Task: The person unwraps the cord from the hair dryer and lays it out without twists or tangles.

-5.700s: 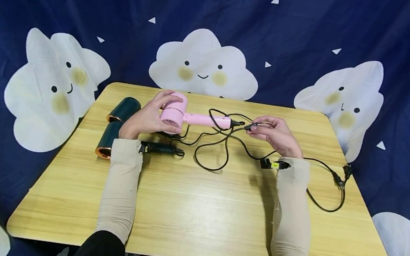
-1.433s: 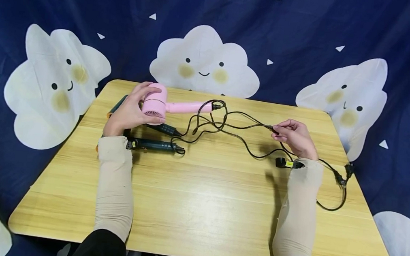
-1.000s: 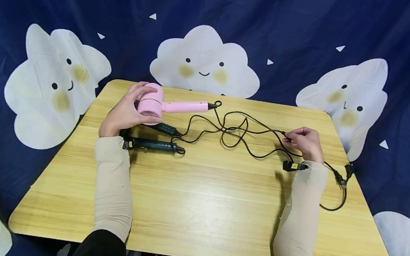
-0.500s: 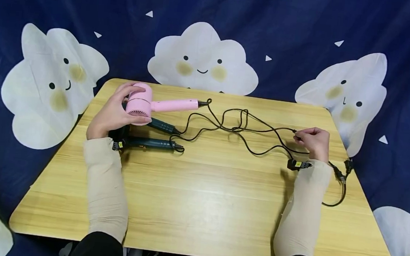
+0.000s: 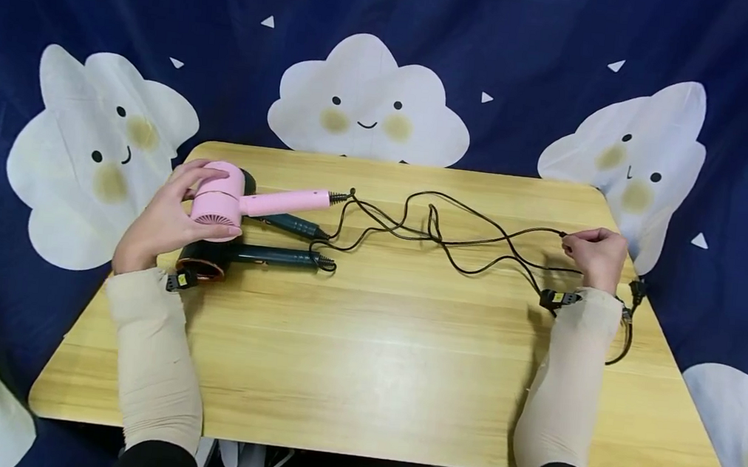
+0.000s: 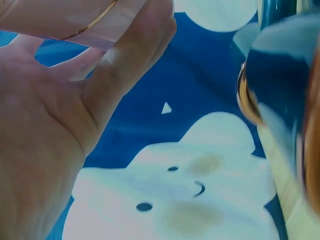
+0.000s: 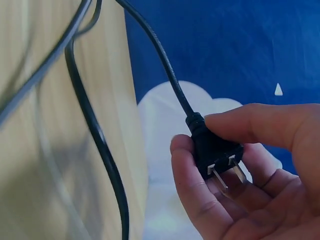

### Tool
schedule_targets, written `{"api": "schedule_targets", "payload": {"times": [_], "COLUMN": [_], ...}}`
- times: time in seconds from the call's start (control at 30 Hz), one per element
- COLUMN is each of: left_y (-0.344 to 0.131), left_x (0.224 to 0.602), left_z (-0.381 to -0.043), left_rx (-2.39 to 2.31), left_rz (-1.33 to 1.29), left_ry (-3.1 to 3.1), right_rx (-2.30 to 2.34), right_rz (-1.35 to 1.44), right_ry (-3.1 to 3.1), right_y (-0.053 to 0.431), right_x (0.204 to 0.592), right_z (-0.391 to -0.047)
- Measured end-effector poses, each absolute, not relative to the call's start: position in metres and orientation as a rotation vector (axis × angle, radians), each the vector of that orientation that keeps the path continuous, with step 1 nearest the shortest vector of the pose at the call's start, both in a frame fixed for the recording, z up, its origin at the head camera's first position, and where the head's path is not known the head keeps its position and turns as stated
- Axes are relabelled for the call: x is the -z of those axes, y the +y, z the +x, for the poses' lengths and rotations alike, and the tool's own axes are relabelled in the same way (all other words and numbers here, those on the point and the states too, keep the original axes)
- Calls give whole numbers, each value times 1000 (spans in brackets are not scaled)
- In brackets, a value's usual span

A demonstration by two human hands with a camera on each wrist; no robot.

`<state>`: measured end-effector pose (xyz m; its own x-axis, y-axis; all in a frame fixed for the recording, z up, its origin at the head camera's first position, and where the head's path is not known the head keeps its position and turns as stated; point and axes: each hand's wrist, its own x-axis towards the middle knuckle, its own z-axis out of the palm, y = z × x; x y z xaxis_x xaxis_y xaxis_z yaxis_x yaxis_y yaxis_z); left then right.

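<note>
My left hand (image 5: 157, 226) grips the round head of a pink hair dryer (image 5: 220, 194), thumb on the near side and fingers over the far side. Its handle points right, and a black cord leaves its end. Behind and below it lie two dark green hair dryers, one with its handle (image 5: 291, 225) farther back and one with its handle (image 5: 272, 256) nearer; their heads are partly hidden. At the right, my right hand (image 5: 597, 258) pinches a black two-pin plug (image 7: 212, 147), prongs showing in the right wrist view. Its cord (image 7: 165, 59) runs back toward the table.
Several black cords cross one another over the middle of the wooden table (image 5: 362, 366). Another black plug (image 5: 638, 290) lies by the table's right edge. A dark blue curtain (image 5: 532, 25) with cloud prints hangs behind the table.
My left hand has carried the pink hair dryer left, lately also lower. My right hand has moved right with the plug. The cord loops around the pink handle have slid off, and the cord has stretched out.
</note>
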<state>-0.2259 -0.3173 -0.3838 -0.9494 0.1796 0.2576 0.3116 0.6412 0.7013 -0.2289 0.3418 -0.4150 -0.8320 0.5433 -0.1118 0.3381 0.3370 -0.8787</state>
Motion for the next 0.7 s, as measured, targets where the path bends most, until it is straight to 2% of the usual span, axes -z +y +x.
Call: {"api": "schedule_targets", "payload": {"times": [0.4,0.7], "left_y": [-352,-340], "left_x": [398,411], "left_z": [-181,-157], "left_rx": [1279,1270], "left_rz": [-237,-342], "left_ry": [-2697,-2718], "right_rx": [-1122,-1091], "right_rz": [-932,-975], "right_ry": [-2311,-2390], "right_y": [379,394], "right_x": [416,428], "right_z": [-222,-206]}}
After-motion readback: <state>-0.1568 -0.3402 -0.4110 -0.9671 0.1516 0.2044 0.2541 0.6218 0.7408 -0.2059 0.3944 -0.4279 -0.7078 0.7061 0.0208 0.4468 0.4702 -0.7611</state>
